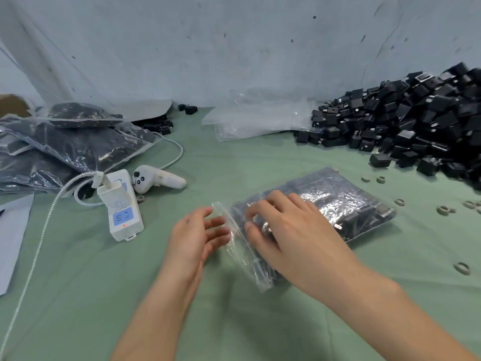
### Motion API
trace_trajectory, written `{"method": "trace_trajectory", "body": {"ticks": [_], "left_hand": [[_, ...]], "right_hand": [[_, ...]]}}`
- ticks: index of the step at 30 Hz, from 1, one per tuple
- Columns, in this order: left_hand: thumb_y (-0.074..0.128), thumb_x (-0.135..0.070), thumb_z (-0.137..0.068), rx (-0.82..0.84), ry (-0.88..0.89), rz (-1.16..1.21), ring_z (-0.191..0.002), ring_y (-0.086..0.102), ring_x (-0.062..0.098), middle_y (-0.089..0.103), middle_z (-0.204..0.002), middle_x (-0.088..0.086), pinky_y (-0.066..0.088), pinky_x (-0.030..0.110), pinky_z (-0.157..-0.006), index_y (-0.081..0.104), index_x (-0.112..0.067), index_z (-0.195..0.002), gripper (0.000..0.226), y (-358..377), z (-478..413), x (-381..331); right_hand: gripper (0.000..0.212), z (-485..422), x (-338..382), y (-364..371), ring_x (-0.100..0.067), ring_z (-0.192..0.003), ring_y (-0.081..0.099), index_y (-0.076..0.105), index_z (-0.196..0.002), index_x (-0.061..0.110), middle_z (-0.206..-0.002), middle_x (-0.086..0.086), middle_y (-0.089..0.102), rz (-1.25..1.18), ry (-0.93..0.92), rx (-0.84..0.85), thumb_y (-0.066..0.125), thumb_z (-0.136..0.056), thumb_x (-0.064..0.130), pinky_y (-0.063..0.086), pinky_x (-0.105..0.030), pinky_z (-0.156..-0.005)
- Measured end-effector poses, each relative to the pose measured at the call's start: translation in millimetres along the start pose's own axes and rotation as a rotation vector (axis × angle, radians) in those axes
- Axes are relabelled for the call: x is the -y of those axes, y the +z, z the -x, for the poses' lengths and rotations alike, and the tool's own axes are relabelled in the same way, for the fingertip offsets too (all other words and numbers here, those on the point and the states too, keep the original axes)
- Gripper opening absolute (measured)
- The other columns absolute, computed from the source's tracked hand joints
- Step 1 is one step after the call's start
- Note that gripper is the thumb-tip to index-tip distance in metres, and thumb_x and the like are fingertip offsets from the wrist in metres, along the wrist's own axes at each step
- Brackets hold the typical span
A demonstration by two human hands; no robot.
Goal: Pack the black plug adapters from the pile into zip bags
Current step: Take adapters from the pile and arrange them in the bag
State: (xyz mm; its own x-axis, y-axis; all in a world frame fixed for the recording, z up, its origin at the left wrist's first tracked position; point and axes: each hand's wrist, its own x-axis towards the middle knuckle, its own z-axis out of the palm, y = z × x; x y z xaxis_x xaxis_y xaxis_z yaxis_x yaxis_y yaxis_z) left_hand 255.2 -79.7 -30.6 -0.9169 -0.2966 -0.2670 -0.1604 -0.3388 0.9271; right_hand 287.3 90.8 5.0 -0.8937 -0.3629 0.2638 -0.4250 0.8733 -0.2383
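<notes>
A clear zip bag (346, 204) filled with black plug adapters lies flat on the green cloth in front of me, its zip edge (234, 230) turned toward my left. My right hand (289, 230) rests on top of the bag near that edge, fingers spread and pressing down. My left hand (197, 235) sits just left of the zip edge, fingers relaxed and touching the plastic lip. A large pile of loose black adapters (416, 121) fills the right rear of the table.
Filled bags (73, 142) are stacked at the left rear. A white power strip (121, 204) with cables and a white controller (156, 178) lie left of centre. Empty clear bags (255, 118) lie at the back. Small rings (462, 268) are scattered on the right.
</notes>
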Motion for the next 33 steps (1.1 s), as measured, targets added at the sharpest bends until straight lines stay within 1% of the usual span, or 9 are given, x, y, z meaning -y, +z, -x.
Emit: {"method": "trace_trajectory", "body": {"ticks": [3, 6, 8, 10, 16, 20, 23, 29, 33], "left_hand": [[0.052, -0.034, -0.1, -0.11, 0.107, -0.336, -0.045, 0.056, 0.013, 0.061, -0.077, 0.007, 0.05, 0.03, -0.053, 0.06, -0.01, -0.086, 0.028, -6, -12, 5], [0.054, -0.043, -0.099, -0.106, 0.115, -0.438, -0.036, 0.053, 0.011, 0.061, -0.064, 0.005, 0.047, 0.028, -0.052, 0.061, -0.009, -0.08, 0.039, -5, -23, 5], [0.056, -0.042, -0.098, -0.093, 0.102, -0.497, -0.032, 0.048, 0.012, 0.06, -0.053, 0.003, 0.042, 0.02, -0.043, 0.063, -0.006, -0.078, 0.042, -4, -30, 4], [0.059, -0.042, -0.097, -0.08, 0.093, -0.567, -0.028, 0.042, 0.013, 0.057, -0.043, 0.001, 0.036, 0.015, -0.036, 0.065, -0.004, -0.078, 0.043, -3, -35, 2], [0.062, -0.031, -0.097, -0.034, 0.095, -0.614, -0.024, 0.034, 0.01, 0.052, -0.041, 0.004, 0.027, 0.013, -0.03, 0.062, -0.004, -0.074, 0.035, 3, -42, -4], [0.06, -0.025, -0.098, -0.026, 0.104, -0.627, -0.023, 0.032, 0.008, 0.051, -0.048, 0.008, 0.025, 0.013, -0.03, 0.063, -0.003, -0.078, 0.03, 6, -44, -5], [0.059, -0.024, -0.098, -0.015, 0.11, -0.646, -0.024, 0.032, 0.009, 0.051, -0.047, 0.008, 0.027, 0.013, -0.03, 0.062, -0.004, -0.074, 0.032, 4, -45, -5], [0.056, -0.026, -0.1, 0.01, 0.126, -0.681, -0.025, 0.034, 0.009, 0.052, -0.049, 0.008, 0.029, 0.013, -0.031, 0.062, -0.004, -0.075, 0.033, 1, -48, -4], [0.056, -0.025, -0.1, 0.033, 0.117, -0.659, -0.029, 0.038, 0.008, 0.052, -0.049, 0.006, 0.034, 0.014, -0.034, 0.062, -0.005, -0.075, 0.032, -2, -51, -3]], "right_hand": [[0.049, 8, -2, 11, -0.015, -0.13, 0.044, 0.057, -0.131, 0.035, -0.139, 0.014, 0.052, 0.038, -0.013, 0.065, 0.024, -0.099, 0.053, 0.029, -0.033, -0.109], [0.05, 16, -1, 27, -0.025, -0.143, 0.037, 0.066, -0.123, 0.039, -0.146, 0.012, 0.051, 0.123, -0.078, 0.178, 0.024, -0.099, 0.054, 0.02, -0.043, -0.12], [0.05, 19, 1, 32, -0.033, -0.141, 0.042, 0.074, -0.109, 0.038, -0.136, 0.013, 0.061, 0.157, -0.093, 0.178, 0.028, -0.099, 0.053, 0.026, -0.053, -0.119], [0.05, 20, -1, 35, -0.034, -0.141, 0.043, 0.076, -0.105, 0.037, -0.128, 0.016, 0.066, 0.147, -0.105, 0.144, 0.029, -0.1, 0.053, 0.028, -0.055, -0.118], [0.059, 16, -2, 33, -0.025, -0.149, 0.027, 0.068, -0.119, 0.04, -0.128, 0.023, 0.063, 0.054, -0.113, 0.149, 0.016, -0.1, 0.059, 0.01, -0.046, -0.124], [0.053, 4, -9, 22, -0.012, -0.13, 0.048, 0.07, -0.117, 0.038, -0.12, 0.022, 0.066, -0.022, -0.103, 0.002, 0.021, -0.102, 0.053, 0.022, -0.033, -0.117], [0.045, -12, -19, 16, -0.009, -0.123, 0.05, 0.069, -0.121, 0.035, -0.124, 0.019, 0.063, -0.08, -0.059, -0.077, 0.028, -0.105, 0.047, 0.026, -0.031, -0.114], [0.04, -29, -24, 23, -0.007, -0.131, 0.041, 0.062, -0.124, 0.039, -0.134, 0.025, 0.053, -0.015, -0.012, 0.055, 0.028, -0.106, 0.046, 0.015, -0.031, -0.118], [0.041, -33, -22, 27, -0.01, -0.133, 0.039, 0.061, -0.128, 0.039, -0.138, 0.024, 0.052, 0.029, -0.021, 0.074, 0.027, -0.106, 0.046, 0.014, -0.031, -0.117]]}}
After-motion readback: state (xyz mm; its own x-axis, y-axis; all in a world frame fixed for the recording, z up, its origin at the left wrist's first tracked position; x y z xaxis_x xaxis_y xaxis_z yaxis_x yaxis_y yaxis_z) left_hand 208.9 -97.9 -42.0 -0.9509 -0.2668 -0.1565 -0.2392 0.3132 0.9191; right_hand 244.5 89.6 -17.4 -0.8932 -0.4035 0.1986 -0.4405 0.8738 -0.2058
